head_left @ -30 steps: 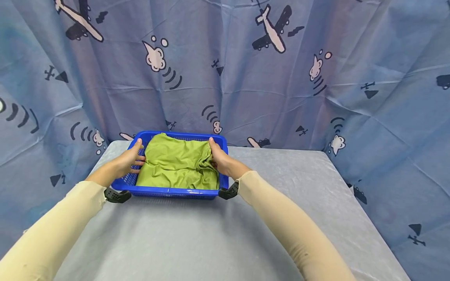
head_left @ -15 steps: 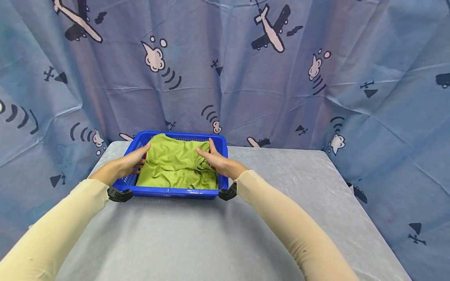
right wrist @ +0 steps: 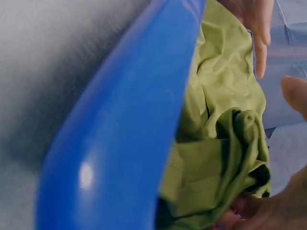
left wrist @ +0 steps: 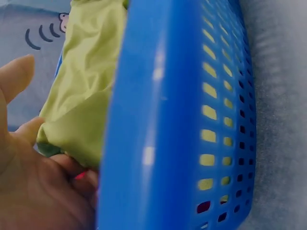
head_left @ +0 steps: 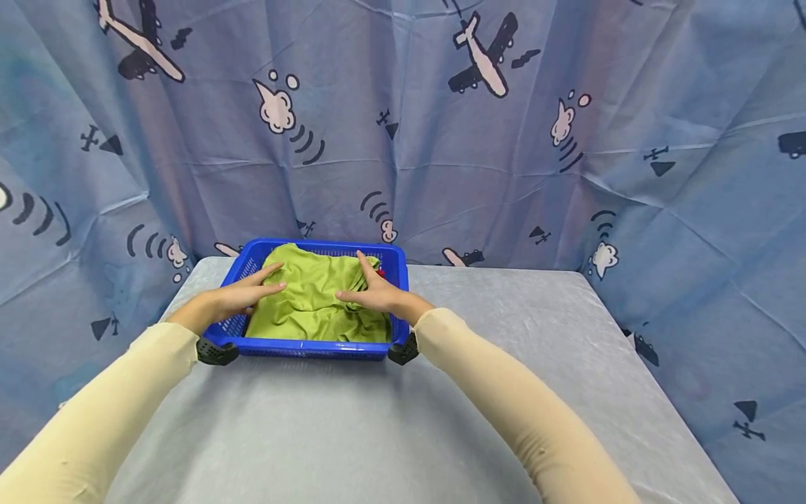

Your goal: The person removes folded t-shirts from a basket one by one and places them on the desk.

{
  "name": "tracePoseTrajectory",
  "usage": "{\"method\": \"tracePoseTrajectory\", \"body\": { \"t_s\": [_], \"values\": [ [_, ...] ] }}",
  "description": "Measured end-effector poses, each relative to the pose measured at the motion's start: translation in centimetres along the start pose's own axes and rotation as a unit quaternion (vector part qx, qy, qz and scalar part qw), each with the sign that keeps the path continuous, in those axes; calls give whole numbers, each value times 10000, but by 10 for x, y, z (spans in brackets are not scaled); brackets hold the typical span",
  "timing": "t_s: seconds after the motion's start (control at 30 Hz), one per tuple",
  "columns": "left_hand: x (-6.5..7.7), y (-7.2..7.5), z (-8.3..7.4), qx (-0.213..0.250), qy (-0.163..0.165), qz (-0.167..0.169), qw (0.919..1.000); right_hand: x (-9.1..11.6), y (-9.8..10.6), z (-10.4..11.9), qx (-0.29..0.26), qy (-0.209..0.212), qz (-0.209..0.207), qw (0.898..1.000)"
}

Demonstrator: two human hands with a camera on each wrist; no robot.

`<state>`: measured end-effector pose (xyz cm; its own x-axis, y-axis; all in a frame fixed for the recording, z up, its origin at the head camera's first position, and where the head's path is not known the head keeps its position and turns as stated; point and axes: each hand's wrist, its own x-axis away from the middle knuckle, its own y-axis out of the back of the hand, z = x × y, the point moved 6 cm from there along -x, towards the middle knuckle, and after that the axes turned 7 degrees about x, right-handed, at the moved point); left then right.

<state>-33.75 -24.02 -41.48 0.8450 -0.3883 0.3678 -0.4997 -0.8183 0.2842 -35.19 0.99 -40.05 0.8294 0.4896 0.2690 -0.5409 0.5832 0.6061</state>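
Note:
A folded lime-green garment (head_left: 308,318) lies in a blue plastic basket (head_left: 302,346), with a stitched band bunched at its right end. My left hand (head_left: 236,297) is at the garment's left edge. Its thumb and forefinger reach over the fabric while other fingers (left wrist: 67,165) tuck under the edge. From the right side, my right hand (head_left: 378,294) spreads thumb and forefinger over the bunched end; in the right wrist view its lower fingers (right wrist: 247,206) sit against the folds, partly hidden by them. A bit of red (head_left: 381,273) shows beside the garment.
The basket stands at the back left of a table covered in grey cloth (head_left: 504,336). A blue curtain (head_left: 428,140) printed with airplanes hangs close behind and around it. Dark red (left wrist: 204,207) shows through the basket's wall holes.
Both hands have moved inward from the garment's sides, thumbs and forefingers now over it. The right end looks more bunched, and red shows there. The basket has stayed in place.

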Motion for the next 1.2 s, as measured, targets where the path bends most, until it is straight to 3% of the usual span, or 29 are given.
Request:
{"method": "tracePoseTrajectory", "body": {
  "t_s": [0.17, 0.37, 0.6, 0.87, 1.2],
  "values": [
    [0, -4, 2, -36, 23, 92, 9999, -6, -5, -2, 421, 68, 333, 9985],
    [0, -6, 4, -20, -89, 116, 9999, -9, -8, 5, 538, 444, 407, 9967],
    [2, -4, 6, -358, -216, 90, 9991, -11, -16, 6, 1329, 358, 847, 9869],
    [7, 4, 2, -579, -448, -105, 9973, -10, 1, 10, 1633, 352, 55, 9859],
    [18, 16, -24, -535, -704, -191, 9959, -1, 33, 21, 1448, 533, -713, 9854]
  ]
}}
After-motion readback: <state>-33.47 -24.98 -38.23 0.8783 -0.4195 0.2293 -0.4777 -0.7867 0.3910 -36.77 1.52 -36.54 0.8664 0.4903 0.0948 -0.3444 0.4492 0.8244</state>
